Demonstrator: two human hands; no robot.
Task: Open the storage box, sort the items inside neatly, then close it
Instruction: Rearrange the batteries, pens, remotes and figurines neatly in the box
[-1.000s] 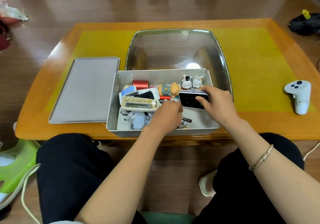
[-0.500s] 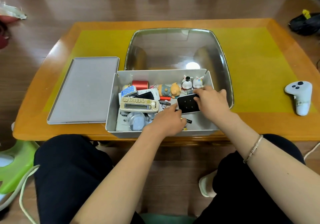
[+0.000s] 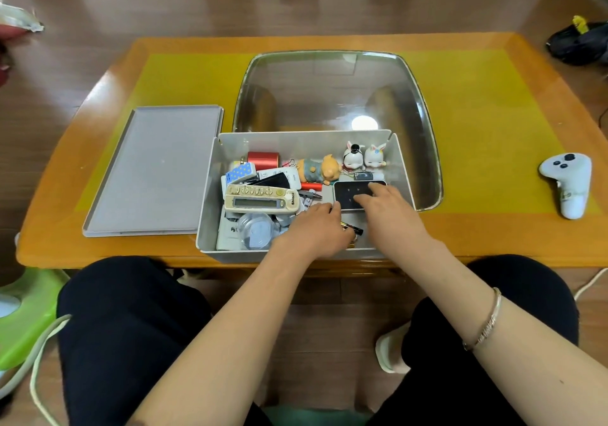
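The grey storage box (image 3: 210, 195) stands open at the table's near edge, and its flat grey lid (image 3: 154, 169) lies to its left. Inside are a cream remote (image 3: 261, 199), a red spool (image 3: 263, 159), a pig figurine (image 3: 318, 169), two rabbit figurines (image 3: 363, 156), a clear round case (image 3: 256, 229) and a black keypad device (image 3: 347, 192). My right hand (image 3: 386, 213) lays straight fingers on the black device. My left hand (image 3: 316, 229) sits knuckles-up in the box beside it, over a black pen (image 3: 352, 227). Its fingertips are hidden.
Behind the box, a glass panel (image 3: 332, 96) is set into the yellow-topped wooden table (image 3: 493, 123). A white game controller (image 3: 567, 182) lies at the right. My knees sit under the near edge, and a green stool (image 3: 26, 313) stands on the floor to the left.
My right hand has lowered the black device flat into the box's right side. It has stopped gripping the device and now rests straight fingers on top. My left hand has hardly moved.
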